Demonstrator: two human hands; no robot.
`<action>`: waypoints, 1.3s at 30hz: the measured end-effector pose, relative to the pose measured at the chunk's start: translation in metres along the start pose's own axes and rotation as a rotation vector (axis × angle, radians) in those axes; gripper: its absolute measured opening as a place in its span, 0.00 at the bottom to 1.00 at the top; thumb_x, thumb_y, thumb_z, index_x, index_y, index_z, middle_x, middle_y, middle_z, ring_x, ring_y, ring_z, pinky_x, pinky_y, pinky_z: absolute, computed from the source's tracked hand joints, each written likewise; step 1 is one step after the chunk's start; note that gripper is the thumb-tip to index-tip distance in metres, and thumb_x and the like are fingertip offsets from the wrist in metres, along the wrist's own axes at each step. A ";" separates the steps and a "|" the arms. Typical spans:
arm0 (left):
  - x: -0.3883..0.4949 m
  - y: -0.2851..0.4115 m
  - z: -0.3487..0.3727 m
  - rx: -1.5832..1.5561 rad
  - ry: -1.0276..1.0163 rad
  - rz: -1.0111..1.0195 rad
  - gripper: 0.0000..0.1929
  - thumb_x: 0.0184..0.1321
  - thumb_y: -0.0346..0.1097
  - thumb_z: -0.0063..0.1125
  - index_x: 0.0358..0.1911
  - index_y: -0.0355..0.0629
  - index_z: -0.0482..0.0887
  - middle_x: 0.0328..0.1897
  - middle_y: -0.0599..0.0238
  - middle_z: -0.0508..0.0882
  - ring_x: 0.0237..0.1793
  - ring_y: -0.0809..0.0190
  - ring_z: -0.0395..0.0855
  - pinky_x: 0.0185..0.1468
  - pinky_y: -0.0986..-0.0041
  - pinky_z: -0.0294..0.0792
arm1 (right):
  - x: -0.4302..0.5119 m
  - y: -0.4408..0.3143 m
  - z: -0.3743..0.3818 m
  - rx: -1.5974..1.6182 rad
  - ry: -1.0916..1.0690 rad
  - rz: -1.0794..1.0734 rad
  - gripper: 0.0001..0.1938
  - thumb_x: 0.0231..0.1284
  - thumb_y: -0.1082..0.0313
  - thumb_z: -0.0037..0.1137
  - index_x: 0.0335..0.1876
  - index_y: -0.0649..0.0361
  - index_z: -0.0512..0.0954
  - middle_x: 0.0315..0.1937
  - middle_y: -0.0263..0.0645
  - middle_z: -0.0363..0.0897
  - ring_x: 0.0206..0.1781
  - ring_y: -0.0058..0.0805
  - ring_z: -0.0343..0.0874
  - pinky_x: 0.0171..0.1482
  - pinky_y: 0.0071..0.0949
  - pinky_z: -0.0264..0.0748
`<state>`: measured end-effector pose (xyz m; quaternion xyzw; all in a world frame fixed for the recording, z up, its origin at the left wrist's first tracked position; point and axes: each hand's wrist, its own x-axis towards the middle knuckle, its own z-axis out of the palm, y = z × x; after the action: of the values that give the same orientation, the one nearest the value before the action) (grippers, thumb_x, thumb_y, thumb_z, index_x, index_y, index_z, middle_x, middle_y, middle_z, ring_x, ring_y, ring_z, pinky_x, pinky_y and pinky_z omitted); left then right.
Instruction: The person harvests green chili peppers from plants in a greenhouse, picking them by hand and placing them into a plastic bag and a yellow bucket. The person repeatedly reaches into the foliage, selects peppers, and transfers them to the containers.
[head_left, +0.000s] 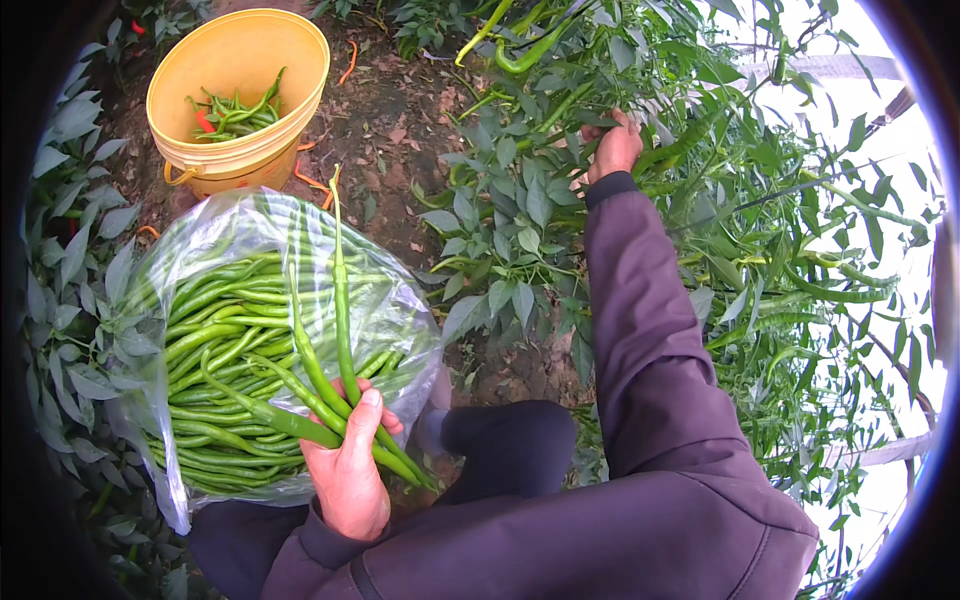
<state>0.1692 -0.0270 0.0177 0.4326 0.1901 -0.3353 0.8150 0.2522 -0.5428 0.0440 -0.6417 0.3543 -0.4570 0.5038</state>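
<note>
My left hand (349, 469) grips several long green chili peppers (342, 322), their narrow ends fanning up and to the left. Just beyond it, a clear plastic bag (416, 322) bulges with many green chili peppers (217, 352) laid roughly side by side. My right hand (619, 146) reaches into a pepper plant (536, 202) at the upper right. Leaves cover its fingertips, so whatever they touch is hidden. A large green pepper (682, 142) hangs just right of that hand.
A yellow plastic bucket (225, 60) stands behind the bag, with green peppers (247, 116) and a little red inside. Red peppers (349, 61) lie on the leaf-strewn soil (390, 112). Leafy plants (75, 262) crowd the left side. A thin line (780, 196) crosses the right-hand plants.
</note>
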 end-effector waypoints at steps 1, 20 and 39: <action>0.000 -0.001 0.001 -0.004 -0.004 -0.001 0.08 0.70 0.29 0.62 0.49 0.36 0.81 0.40 0.65 0.82 0.34 0.66 0.82 0.42 0.70 0.75 | -0.004 -0.003 0.002 -0.028 0.011 0.038 0.10 0.74 0.65 0.51 0.47 0.63 0.78 0.29 0.34 0.74 0.28 0.24 0.74 0.33 0.33 0.81; -0.006 -0.009 0.006 0.006 -0.010 0.006 0.08 0.70 0.28 0.62 0.49 0.36 0.80 0.40 0.64 0.82 0.33 0.66 0.82 0.41 0.71 0.75 | 0.026 0.040 0.013 0.017 0.097 0.333 0.12 0.70 0.64 0.48 0.53 0.57 0.76 0.39 0.37 0.79 0.38 0.30 0.77 0.37 0.36 0.75; -0.001 -0.014 0.009 0.003 0.029 -0.016 0.08 0.70 0.29 0.62 0.49 0.37 0.80 0.40 0.65 0.82 0.33 0.66 0.82 0.41 0.71 0.75 | 0.065 0.069 0.010 -0.557 0.226 -0.355 0.17 0.65 0.62 0.57 0.50 0.69 0.83 0.38 0.52 0.88 0.36 0.46 0.85 0.44 0.41 0.80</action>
<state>0.1586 -0.0396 0.0150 0.4369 0.2050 -0.3359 0.8088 0.2835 -0.6162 -0.0091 -0.7516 0.4016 -0.4914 0.1799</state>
